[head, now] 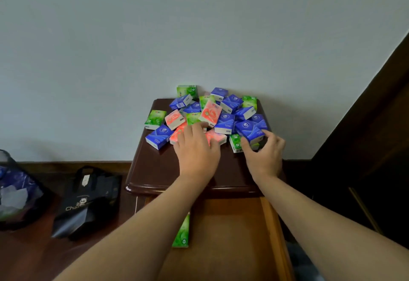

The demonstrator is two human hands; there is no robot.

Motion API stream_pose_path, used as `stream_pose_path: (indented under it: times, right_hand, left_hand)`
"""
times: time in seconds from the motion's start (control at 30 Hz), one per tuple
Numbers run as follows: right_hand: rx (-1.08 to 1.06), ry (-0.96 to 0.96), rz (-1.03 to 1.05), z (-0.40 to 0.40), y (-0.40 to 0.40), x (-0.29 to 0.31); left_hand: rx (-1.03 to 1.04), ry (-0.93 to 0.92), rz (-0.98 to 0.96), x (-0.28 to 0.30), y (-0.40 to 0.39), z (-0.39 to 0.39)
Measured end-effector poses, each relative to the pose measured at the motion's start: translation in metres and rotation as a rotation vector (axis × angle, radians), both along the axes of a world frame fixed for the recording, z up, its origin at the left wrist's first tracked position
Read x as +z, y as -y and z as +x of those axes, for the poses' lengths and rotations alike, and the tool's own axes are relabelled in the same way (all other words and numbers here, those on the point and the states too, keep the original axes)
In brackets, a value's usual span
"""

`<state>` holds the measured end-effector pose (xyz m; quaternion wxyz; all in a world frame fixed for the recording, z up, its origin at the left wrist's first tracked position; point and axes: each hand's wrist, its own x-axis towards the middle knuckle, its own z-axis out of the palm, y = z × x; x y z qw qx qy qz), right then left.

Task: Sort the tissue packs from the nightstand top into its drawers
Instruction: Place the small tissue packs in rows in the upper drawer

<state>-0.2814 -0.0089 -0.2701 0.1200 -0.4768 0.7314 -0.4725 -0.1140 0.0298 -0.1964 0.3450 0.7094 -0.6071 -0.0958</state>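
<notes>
Right hand (264,154) fingers pinch a blue pack (250,130) at frame center-right; left hand (197,148) lies spread on pink packs (212,138).

Room was dim w/ soft, even daylight; faint glare ran along the nightstand (155,170) front edge. Wide-angle bent the edges, and the left hand (197,150) showed slight motion blur.

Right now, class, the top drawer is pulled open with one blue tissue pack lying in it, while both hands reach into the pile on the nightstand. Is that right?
Not quite: the pack in the open drawer is a green tissue pack, not blue, as the head view shows. The rest stands: the left hand and the right hand both reach into the pile on the nightstand.
</notes>
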Motion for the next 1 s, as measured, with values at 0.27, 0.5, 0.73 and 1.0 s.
stream_pose_path:
  times: [0.27,0.5,0.73,1.0]
  right_hand:
    - [0.007,0.008,-0.024,-0.001,-0.001,-0.002]
    - [0.019,0.006,-0.027,-0.001,0.0,-0.004]
    - [0.036,0.025,-0.047,0.0,-0.001,0.001]
    - [0.113,0.155,-0.116,-0.001,-0.012,0.015]
  left_hand:
    - [0.181,0.019,0.134,0.012,0.085,-0.021]
    - [0.14,0.043,0.181,0.004,0.103,-0.022]
    - [0.014,-0.162,-0.115,0.011,0.079,-0.019]
    - [-0.036,-0.524,-0.233,-0.016,-0.047,-0.003]
